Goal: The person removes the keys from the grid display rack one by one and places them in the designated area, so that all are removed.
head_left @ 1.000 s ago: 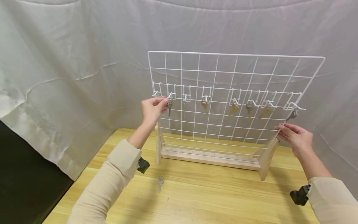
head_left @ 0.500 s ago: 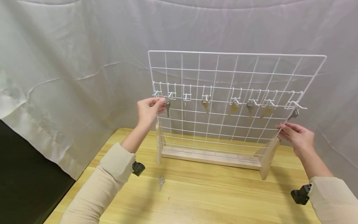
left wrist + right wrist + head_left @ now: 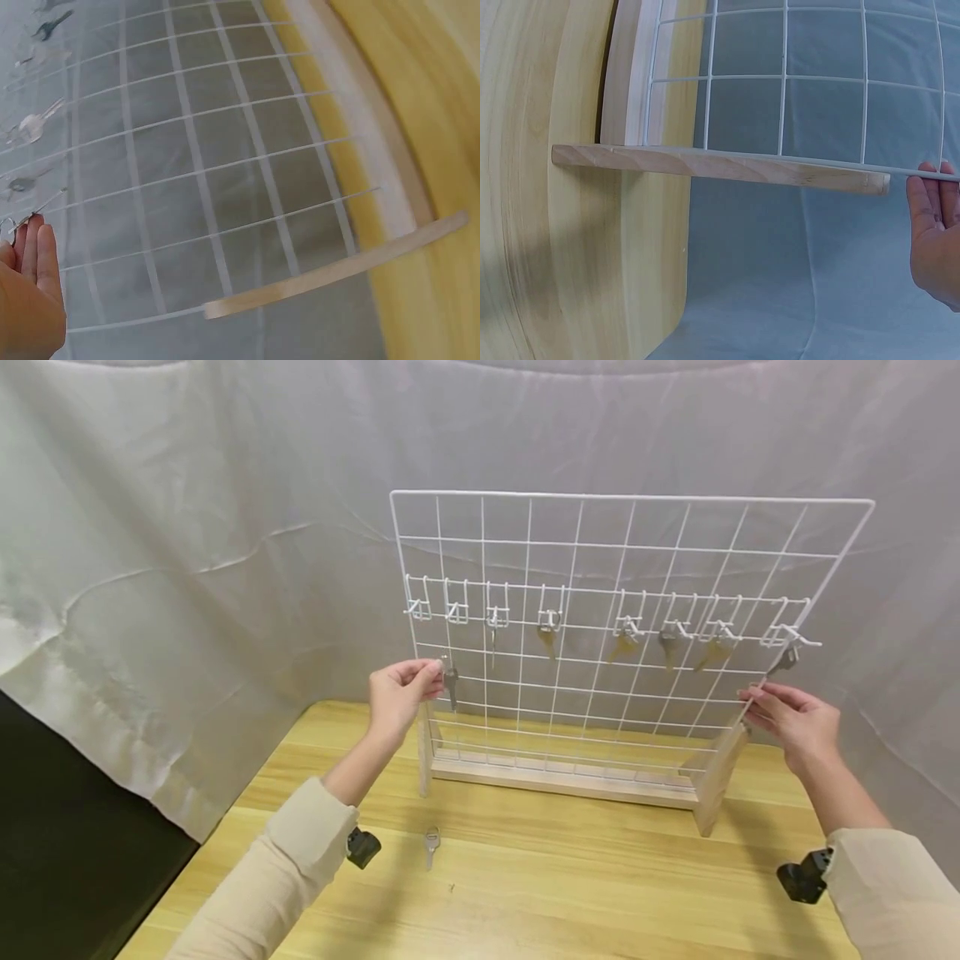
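In the head view my left hand [image 3: 399,700] pinches a silver key [image 3: 451,685] by its ring, in front of the white wire grid [image 3: 632,500] and below its leftmost hooks. The key hangs downward, apart from the hooks. The left wrist view shows the same hand [image 3: 31,289] with the key edge-on at its fingertips. My right hand [image 3: 798,727] grips the grid's right edge wire, under the rightmost hook [image 3: 787,635]. In the right wrist view, the fingers of that hand [image 3: 939,240] are bent over the wire just past the wooden side leg [image 3: 727,166].
Several keys hang along the hook row, among them a brass key [image 3: 623,647] and a dark key [image 3: 786,658]. Another silver key [image 3: 432,847] lies on the wooden table [image 3: 570,877] in front of the grid's wooden base [image 3: 562,785]. Grey cloth [image 3: 300,443] stands behind.
My left hand first draws back left from the second hook with the key, then moves down, so the key now hangs lower. The right hand keeps its grip on the grid.
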`<state>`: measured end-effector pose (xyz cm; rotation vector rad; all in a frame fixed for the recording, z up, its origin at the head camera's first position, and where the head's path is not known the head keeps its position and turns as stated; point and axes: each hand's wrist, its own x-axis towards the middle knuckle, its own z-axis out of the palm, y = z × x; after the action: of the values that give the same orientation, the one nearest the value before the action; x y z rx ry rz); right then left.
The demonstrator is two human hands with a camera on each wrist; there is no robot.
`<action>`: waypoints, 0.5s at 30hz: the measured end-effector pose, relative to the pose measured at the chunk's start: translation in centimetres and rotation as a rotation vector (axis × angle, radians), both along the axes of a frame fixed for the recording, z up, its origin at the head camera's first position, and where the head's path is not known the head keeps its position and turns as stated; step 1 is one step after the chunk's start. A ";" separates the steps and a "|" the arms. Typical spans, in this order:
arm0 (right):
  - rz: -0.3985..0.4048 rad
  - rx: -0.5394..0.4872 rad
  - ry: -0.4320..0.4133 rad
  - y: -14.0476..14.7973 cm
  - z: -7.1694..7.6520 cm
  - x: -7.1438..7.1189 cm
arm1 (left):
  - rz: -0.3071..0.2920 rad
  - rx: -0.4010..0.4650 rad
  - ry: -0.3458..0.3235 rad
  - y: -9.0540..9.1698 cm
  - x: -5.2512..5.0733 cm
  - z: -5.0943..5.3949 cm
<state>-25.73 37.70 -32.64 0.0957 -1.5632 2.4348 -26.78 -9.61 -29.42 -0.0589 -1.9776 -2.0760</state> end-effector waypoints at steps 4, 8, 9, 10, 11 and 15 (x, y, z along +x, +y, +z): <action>0.005 -0.004 0.010 -0.1 0.0 0.0 | -0.024 -0.004 -0.046 0.1 0.3 -2.2; 0.002 -0.014 0.008 -0.2 0.1 0.1 | -0.056 -0.040 -0.099 0.2 0.6 -4.6; -0.001 -0.018 0.006 -0.2 0.1 0.1 | -0.065 -0.050 -0.112 0.3 0.7 -5.2; -0.005 -0.019 0.002 -0.2 0.1 0.1 | -0.071 -0.058 -0.126 0.3 0.8 -5.7; -0.009 -0.020 -0.002 -0.3 0.1 0.1 | -0.075 -0.061 -0.137 0.4 0.9 -6.2; -0.022 -0.021 -0.013 -0.4 0.1 0.2 | -0.096 -0.072 -0.174 0.6 1.2 -8.3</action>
<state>-25.58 37.31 -32.55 0.0588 -1.5351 2.4398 -25.59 -9.03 -37.72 0.0130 -2.1925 -2.1331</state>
